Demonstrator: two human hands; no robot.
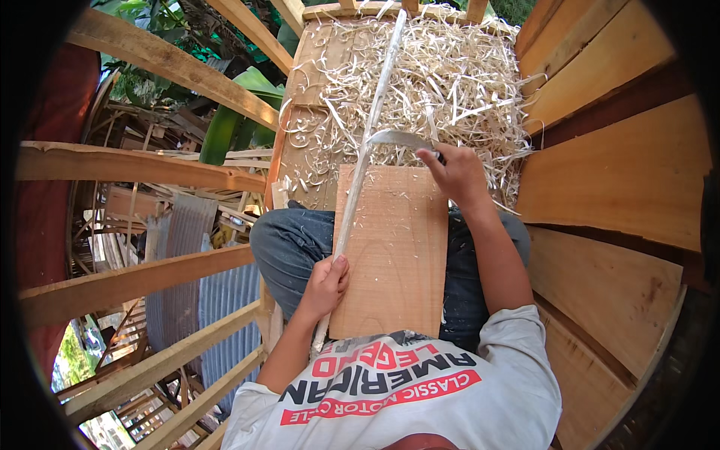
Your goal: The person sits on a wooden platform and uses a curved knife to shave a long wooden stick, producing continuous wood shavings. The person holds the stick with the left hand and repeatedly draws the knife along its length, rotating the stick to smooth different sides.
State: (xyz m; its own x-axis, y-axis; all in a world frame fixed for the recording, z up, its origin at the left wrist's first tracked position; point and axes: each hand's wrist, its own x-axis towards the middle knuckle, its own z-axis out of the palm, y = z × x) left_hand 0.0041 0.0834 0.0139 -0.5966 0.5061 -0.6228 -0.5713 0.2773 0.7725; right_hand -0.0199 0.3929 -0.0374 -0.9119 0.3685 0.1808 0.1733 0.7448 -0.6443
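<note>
A long pale wooden stick runs from beside my waist up across a flat wooden board on my lap and on over the shavings beyond. Near the stick's lower end, my left hand is closed around it. My right hand grips the handle of a curved knife, mostly hidden by the fingers. The blade points left, and its tip end meets the stick just past the board's far edge. A few small shavings lie on the board.
Curly wood shavings heap over the platform ahead of me. Wooden rails stand along the left side, with corrugated metal sheets below them. Wide planks wall the right side. My crossed legs support the board.
</note>
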